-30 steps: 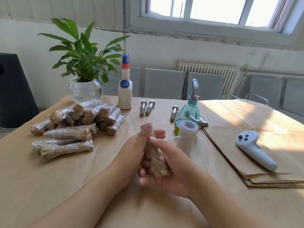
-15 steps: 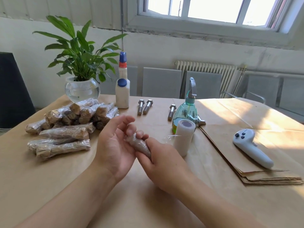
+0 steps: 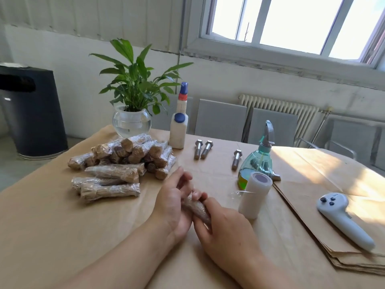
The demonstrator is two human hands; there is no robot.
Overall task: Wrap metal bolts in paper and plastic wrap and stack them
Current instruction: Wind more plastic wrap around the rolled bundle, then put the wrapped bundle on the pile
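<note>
A wrapped bolt (image 3: 195,207), brown paper under clear plastic film, lies between my two palms low over the table. My left hand (image 3: 173,205) presses on it from the left with straight fingers. My right hand (image 3: 225,232) has its fingers curled round the bolt's near end. A pile of wrapped bolts (image 3: 123,163) lies to the left. Three bare metal bolts (image 3: 203,149) (image 3: 236,159) lie further back. A white roll of plastic wrap (image 3: 255,195) stands just right of my hands, a loose end of film trailing from it.
A stack of brown paper sheets (image 3: 312,215) lies at the right with a white controller (image 3: 343,217) on it. A teal spray bottle (image 3: 258,159), a white glue bottle (image 3: 178,130) and a potted plant (image 3: 132,119) stand at the back. Brown paper covers the table (image 3: 62,226).
The wrapped bolt went from upright in both hands to lying low between my palms. My left hand opened flat against it, and my view swung right and up.
</note>
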